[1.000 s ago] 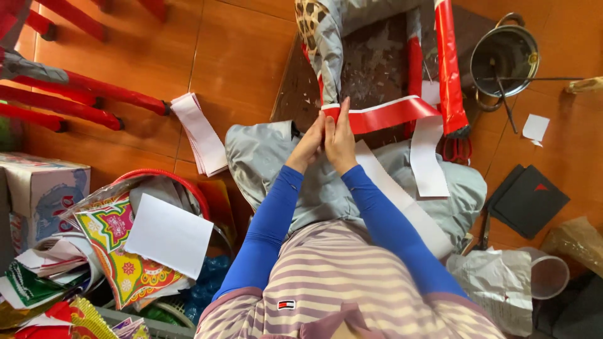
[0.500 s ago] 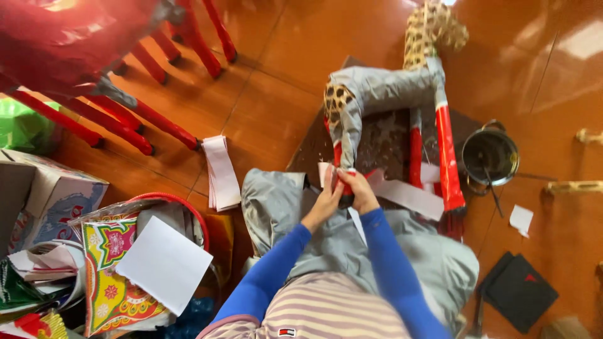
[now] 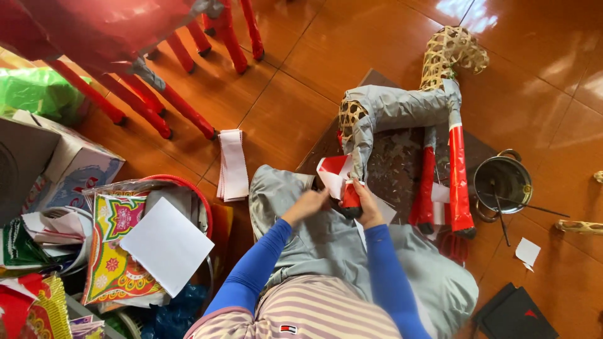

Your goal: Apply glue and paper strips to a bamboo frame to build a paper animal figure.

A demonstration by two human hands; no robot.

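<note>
A bamboo-frame animal figure (image 3: 402, 110), covered in grey paper with a bare woven head, stands on a dark mat (image 3: 402, 172) in front of me. Two of its legs (image 3: 457, 176) are wrapped in red paper. My right hand (image 3: 365, 202) grips the bottom of the near front leg (image 3: 350, 196), which is partly red. My left hand (image 3: 309, 204) is just left of it, pinching a red and white paper strip (image 3: 331, 171) that runs to that leg. Grey trousers cover my knees below the hands.
A metal pot (image 3: 502, 183) with a stick in it sits right of the figure. A stack of white paper strips (image 3: 232, 164) lies to the left. A red-rimmed basket (image 3: 200, 207) with colourful printed sheets, a cardboard box (image 3: 75, 164) and larger red-wrapped frame legs (image 3: 157, 100) crowd the left.
The view has tilted up, showing the figure's woven head. The long red strip that stretched right is now short and close to the front leg, with both hands at that leg.
</note>
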